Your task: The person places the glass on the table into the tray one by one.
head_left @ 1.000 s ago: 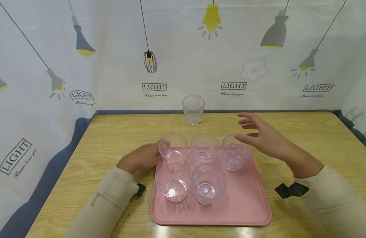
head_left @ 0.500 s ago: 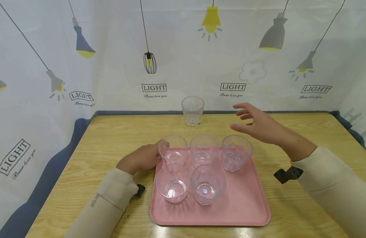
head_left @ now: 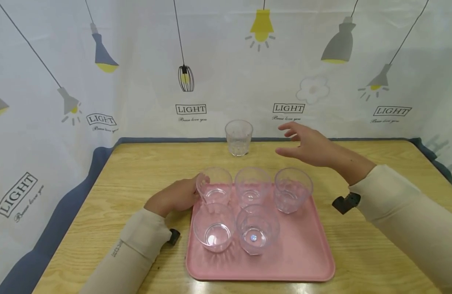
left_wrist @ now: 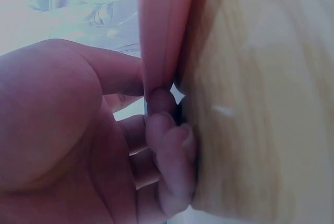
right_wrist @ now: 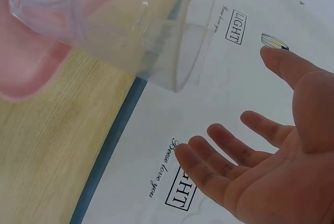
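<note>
My left hand (head_left: 178,194) grips the left edge of a pink tray (head_left: 299,253). In the left wrist view its thumb lies over the tray's rim (left_wrist: 162,31) and the fingers curl beneath it. On the tray stand clear plastic cups, three in the back row and two in front, the back right cup (head_left: 293,190) among them. Another clear cup (head_left: 239,139) stands alone at the table's far edge. To the right of that cup, my right hand (head_left: 314,147) hovers with fingers spread and holds nothing. One cup (right_wrist: 130,25) appears close up in the right wrist view.
The tray lies on a wooden table (head_left: 119,179) edged in dark blue. Behind the table hangs a white curtain (head_left: 226,49) printed with lamps. The tray's front right part is bare pink surface.
From beside the back right cup, my right hand has moved forward and left, nearer the lone cup. The left hand, tray and cups stay put.
</note>
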Available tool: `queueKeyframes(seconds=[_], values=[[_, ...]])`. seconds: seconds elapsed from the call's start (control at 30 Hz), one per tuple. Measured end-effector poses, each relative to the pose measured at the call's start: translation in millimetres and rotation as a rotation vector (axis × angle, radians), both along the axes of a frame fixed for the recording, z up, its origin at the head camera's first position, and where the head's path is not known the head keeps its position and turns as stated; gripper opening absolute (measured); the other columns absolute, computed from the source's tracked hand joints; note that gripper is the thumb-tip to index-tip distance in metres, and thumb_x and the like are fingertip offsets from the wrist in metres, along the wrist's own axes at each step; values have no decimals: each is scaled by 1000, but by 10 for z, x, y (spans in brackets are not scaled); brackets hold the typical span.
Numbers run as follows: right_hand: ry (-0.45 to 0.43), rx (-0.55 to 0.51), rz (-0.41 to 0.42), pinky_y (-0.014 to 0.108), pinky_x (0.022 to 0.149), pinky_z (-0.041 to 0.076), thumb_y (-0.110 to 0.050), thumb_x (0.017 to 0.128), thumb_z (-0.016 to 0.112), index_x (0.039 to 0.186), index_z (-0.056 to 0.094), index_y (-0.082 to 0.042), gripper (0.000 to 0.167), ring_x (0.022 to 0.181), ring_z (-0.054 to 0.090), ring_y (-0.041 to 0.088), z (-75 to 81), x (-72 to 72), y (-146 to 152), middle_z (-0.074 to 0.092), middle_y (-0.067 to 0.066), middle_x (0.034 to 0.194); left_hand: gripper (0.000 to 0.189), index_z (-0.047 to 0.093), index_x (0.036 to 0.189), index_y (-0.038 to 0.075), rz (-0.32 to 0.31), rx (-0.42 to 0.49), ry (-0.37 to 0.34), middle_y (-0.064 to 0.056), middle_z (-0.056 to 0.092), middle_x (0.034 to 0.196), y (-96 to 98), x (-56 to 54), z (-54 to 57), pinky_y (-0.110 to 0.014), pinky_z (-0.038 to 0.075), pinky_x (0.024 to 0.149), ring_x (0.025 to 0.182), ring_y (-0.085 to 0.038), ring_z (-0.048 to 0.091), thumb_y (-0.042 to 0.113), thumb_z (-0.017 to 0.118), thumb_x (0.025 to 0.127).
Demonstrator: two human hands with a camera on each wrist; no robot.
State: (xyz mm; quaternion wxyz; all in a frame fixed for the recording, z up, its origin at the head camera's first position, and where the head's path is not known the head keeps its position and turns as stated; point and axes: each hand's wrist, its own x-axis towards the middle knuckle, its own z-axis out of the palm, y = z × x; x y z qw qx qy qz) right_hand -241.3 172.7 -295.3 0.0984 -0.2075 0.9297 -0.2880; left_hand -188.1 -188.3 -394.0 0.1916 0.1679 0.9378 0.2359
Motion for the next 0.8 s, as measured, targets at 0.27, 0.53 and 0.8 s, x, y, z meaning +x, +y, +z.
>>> queueKeyframes(seconds=[0.27, 0.53, 0.8], values=[[13, 71, 29, 60, 106, 44, -41, 96, 66, 152, 35, -10, 71, 135, 47, 43, 50, -159, -135, 46, 22, 148, 51, 36, 152, 21, -11, 0, 11, -15, 55, 146, -29, 1, -5, -54, 39, 114, 135, -37, 52, 38, 47, 105], [-18, 101, 51, 59, 106, 44, -41, 96, 66, 152, 34, -10, 72, 137, 44, 43, 62, -295, -307, 45, 23, 150, 53, 34, 154, 24, 4, 9, 2, -14, 55, 146, -22, -10, -33, -53, 40, 114, 134, -35, 53, 46, 39, 106], [-42, 121, 63, 58, 108, 43, -35, 96, 67, 153, 32, -7, 72, 138, 43, 45, 40, -425, -398, 43, 26, 150, 55, 32, 155, 25, 15, 11, -20, -13, 56, 145, -27, -22, -53, -54, 39, 114, 135, -35, 52, 51, 35, 106]])
